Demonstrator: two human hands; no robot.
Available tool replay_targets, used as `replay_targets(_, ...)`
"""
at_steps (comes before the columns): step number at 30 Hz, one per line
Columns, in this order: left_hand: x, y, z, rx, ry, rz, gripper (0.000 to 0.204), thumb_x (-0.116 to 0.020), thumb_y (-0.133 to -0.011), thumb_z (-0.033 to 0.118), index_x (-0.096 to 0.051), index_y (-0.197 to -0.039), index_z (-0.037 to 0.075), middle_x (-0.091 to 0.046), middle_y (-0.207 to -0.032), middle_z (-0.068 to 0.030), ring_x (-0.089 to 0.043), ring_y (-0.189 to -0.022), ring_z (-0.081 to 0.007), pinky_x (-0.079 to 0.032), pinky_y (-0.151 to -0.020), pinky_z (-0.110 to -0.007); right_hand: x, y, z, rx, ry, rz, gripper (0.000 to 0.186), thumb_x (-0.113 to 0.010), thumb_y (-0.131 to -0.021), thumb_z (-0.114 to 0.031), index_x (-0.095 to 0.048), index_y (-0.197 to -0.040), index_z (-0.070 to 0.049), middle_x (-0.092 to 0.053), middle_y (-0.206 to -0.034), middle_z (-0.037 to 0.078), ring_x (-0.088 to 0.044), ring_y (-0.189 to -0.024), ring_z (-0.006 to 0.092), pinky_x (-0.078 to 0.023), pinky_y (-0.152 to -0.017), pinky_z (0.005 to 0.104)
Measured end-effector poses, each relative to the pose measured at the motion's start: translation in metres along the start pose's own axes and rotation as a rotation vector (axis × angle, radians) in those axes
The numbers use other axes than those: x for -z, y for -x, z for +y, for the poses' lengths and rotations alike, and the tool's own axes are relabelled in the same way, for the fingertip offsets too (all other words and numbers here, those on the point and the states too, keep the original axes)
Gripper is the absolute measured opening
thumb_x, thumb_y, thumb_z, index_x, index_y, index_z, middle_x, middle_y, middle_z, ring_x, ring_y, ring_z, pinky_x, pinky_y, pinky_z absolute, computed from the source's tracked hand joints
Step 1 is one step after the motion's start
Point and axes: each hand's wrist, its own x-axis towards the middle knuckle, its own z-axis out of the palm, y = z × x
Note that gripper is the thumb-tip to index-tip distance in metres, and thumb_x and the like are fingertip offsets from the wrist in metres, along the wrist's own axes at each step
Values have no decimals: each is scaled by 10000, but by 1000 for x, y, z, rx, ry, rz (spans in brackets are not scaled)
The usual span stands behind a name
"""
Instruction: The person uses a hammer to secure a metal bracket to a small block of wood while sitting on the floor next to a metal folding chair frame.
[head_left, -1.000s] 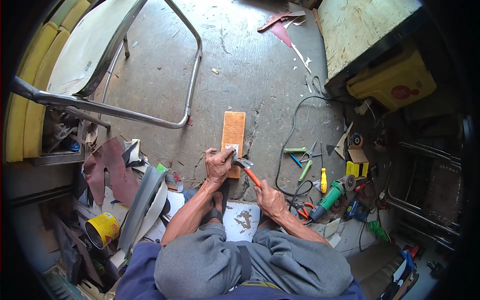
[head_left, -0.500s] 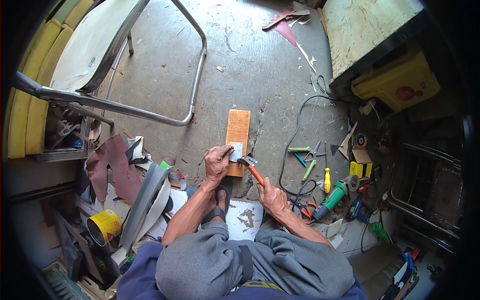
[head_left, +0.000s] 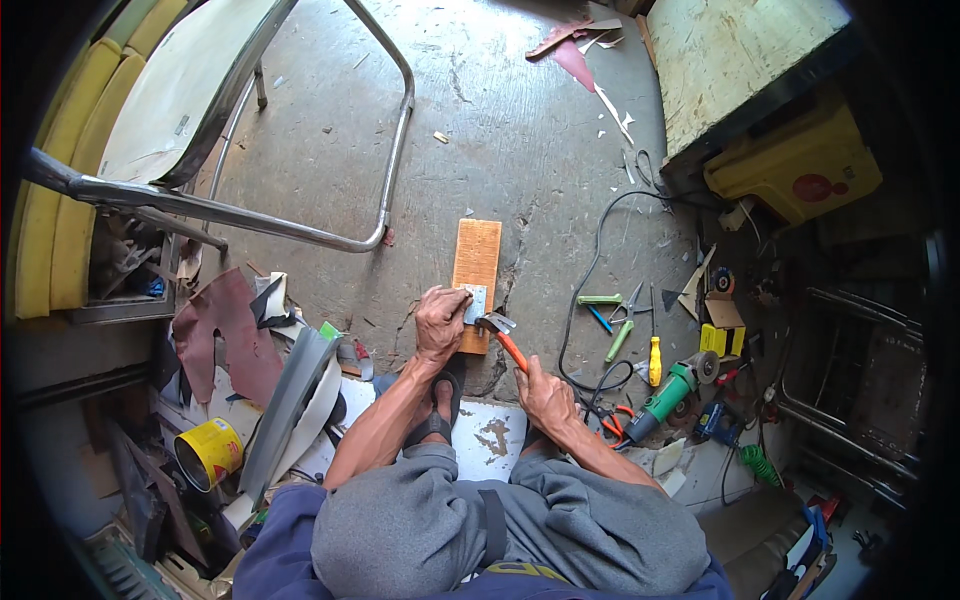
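A wooden board (head_left: 477, 250) lies on the concrete floor in front of me, with a small pale metal plate (head_left: 476, 300) on it. My left hand (head_left: 439, 318) is at the plate's left side, fingertips pinched on it or on something small hidden there. My right hand (head_left: 546, 395) grips the orange handle of a claw hammer (head_left: 510, 345), whose metal head rests beside the plate at the board's right edge. My feet in dark sandals show beneath the forearms.
A tubular chair frame (head_left: 390, 170) stands upper left. Scraps (head_left: 225, 335) and a yellow can (head_left: 207, 455) lie left. Right are pliers, a yellow screwdriver (head_left: 655, 360), a green grinder (head_left: 670, 395), a drill (head_left: 718, 420) and a looping black cable. A cabinet (head_left: 745, 70) stands upper right.
The view has shifted slightly, moving the scene right in the picture. My left fingers have shifted a little on the plate. The hammer stays low beside it in my right hand.
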Motion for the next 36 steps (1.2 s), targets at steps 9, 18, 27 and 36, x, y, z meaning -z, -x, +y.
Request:
replay_targets(9, -5, 2, -4, -59, -14, -19, 137, -729, -829, 33, -728, -966, 40, -733, -899, -112, -703, -918, -281, -506, -913, -438, 4, -1, 0, -19, -49, 8, 274, -550, -1024, -324, -459, -1080, -72, -627, -667, 273, -628, -611, 512, -466, -529, 594)
replay_targets(18, 6, -2, -2, -148, -66, -93, 208, -671, -780, -3, -718, -979, 34, -727, -934, -121, -684, -959, -301, -508, -924, -440, 37, -11, -25, 217, -23, 252, 241, -605, -1000, -255, -495, -1036, -43, -637, -695, 225, -648, -587, 442, -488, -469, 522)
replay_targets(27, 6, -3, -7, -220, -153, -129, 217, -662, -760, 7, -715, -967, 40, -735, -979, -106, -682, -1020, -286, -474, -1014, -481, 34, -17, -24, 334, -14, 334, 219, -630, -985, -228, -514, -1049, -53, -654, -758, 198, -655, -577, 400, -506, -455, 481)
replay_targets(36, 8, 8, -8, -206, -151, -118, 254, -651, -753, 4, -730, -990, 53, -747, -1007, -91, -693, -991, -274, -483, -994, -469, 30, -16, -23, 384, -125, 383, 243, -603, -998, -273, -503, -1061, -61, -654, -733, 219, -650, -594, 439, -507, -485, 522)
